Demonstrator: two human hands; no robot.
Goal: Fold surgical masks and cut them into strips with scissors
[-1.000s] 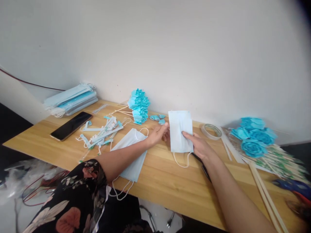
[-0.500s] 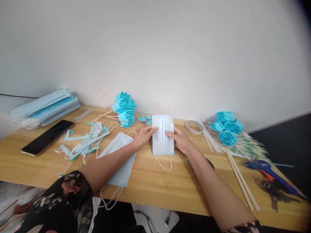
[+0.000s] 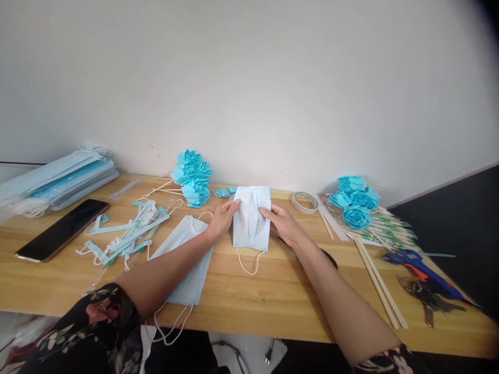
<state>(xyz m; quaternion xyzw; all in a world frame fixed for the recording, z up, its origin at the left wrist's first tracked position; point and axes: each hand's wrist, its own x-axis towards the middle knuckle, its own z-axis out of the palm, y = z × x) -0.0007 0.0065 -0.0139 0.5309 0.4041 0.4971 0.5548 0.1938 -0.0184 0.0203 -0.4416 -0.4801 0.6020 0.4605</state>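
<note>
A pale face mask (image 3: 251,228) stands on end between my hands above the table, one white ear loop dangling below it. My left hand (image 3: 223,218) pinches its left edge, thumb on the front. On the opposite edge, my right hand (image 3: 284,222) grips it the same way. The pleats in its middle are spread and buckled. Under my left forearm lies another face mask (image 3: 197,275), its loops hanging past the table's front edge. Partly hidden beneath my right forearm is a dark object (image 3: 330,258) that I cannot make out.
Left: stacked masks (image 3: 58,182), a phone (image 3: 62,228), cut strips (image 3: 132,231). Blue paper-like flowers (image 3: 192,179) lean by the wall; more flowers (image 3: 356,202) lie right. Also right are a tape roll (image 3: 305,202), wooden sticks (image 3: 376,280), a blue glue gun (image 3: 423,270) and keys (image 3: 427,298).
The mask's pleats have been pulled apart and now bulge in the middle. Both hands keep their hold on its edges. The view has shifted slightly.
</note>
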